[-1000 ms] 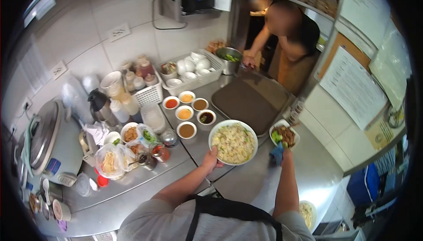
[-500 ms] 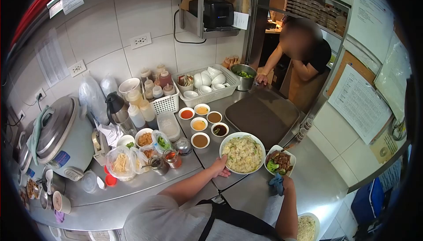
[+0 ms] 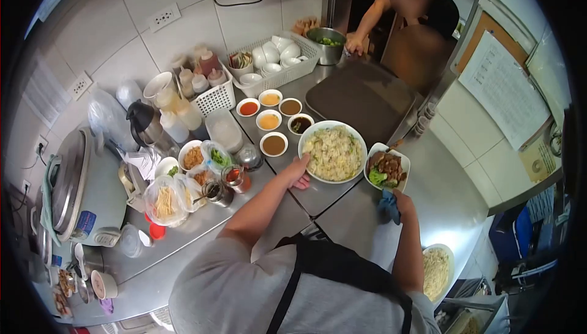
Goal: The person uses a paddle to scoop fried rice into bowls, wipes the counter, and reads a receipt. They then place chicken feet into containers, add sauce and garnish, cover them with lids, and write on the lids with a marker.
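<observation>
A round white bowl of fried rice (image 3: 332, 153) stands on the steel counter, touching the front edge of the dark tray area. My left hand (image 3: 299, 172) grips its left rim, thumb over the edge and fingers beneath. To its right is a squarish white bowl of brown meat and broccoli (image 3: 391, 168), with a utensil handle sticking out behind. Against this bowl's near edge, my right hand (image 3: 403, 204) is closed around a crumpled blue cloth (image 3: 389, 205); whether its fingers also pinch the rim is hidden.
Small sauce bowls (image 3: 273, 144) sit left of the rice, before a dark tray (image 3: 361, 99). Bagged and jarred ingredients (image 3: 164, 202) crowd the left, near a rice cooker (image 3: 92, 193). Another plate of rice (image 3: 438, 273) is lower right. A co-worker's hand (image 3: 354, 44) rests beside a metal pot (image 3: 326, 53).
My view has tipped down, so the counter's contents sit higher in the picture. Both hands keep their places at the two bowls. The co-worker's hand stays by the pot.
</observation>
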A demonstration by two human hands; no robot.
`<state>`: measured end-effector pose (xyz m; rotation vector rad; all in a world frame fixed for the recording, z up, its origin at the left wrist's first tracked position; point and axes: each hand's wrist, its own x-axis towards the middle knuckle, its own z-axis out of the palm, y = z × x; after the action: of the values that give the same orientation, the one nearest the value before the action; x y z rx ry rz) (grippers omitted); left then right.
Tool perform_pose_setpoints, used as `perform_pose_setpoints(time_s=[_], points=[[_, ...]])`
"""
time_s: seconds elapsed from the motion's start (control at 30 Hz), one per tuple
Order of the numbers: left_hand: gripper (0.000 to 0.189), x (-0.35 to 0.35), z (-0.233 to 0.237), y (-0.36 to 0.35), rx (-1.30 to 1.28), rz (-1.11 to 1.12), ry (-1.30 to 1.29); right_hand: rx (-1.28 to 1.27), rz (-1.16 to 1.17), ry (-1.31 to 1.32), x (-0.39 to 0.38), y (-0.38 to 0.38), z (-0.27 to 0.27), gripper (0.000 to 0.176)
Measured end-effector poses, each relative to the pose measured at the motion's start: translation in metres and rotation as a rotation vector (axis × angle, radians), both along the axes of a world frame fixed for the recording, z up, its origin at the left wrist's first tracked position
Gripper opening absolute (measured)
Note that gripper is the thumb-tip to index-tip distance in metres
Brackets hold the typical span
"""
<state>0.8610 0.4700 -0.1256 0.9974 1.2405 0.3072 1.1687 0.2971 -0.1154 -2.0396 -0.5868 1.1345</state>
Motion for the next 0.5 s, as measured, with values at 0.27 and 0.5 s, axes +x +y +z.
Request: perform_pose_setpoints(time_s=[0.27, 0.5], points=[[0.064, -0.031, 0.153, 0.119, 0.839, -0.061, 0.053, -0.056, 0.076, -0.746, -0.031, -0.058, 0.015, 0.043], [0.05, -0.008, 0.38, 0.254, 1.582, 0.336, -0.158, 0.24, 0.138, -1.242, -0.077, -0.098, -0.038, 0.031]])
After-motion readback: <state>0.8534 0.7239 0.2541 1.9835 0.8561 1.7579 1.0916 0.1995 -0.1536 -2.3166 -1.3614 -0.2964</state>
